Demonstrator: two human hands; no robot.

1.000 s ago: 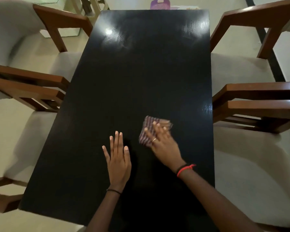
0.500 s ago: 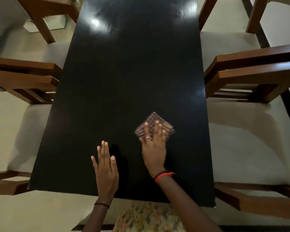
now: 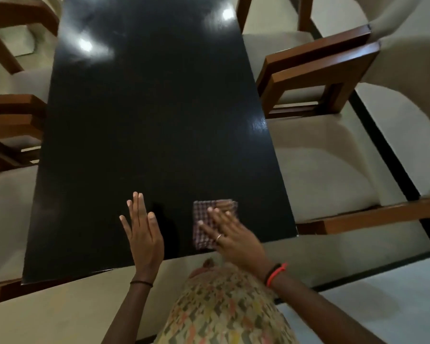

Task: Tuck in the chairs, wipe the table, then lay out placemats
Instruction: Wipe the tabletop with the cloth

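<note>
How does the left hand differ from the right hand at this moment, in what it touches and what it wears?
The right hand presses flat on the checked cloth; the left hand lies flat on the bare table. The right wrist wears an orange band, the left a thin dark band. The right hand shows a ring; the left none. Both have straight fingers, near the table's near edge.

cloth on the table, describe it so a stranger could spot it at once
Find the long black table flanked by cream chairs with wooden arms. Near its close end, right of centre, a small folded cloth lies under the flat fingers of the right hand. It is the only checked, reddish thing on the dark top; the left hand beside it holds nothing.
</note>
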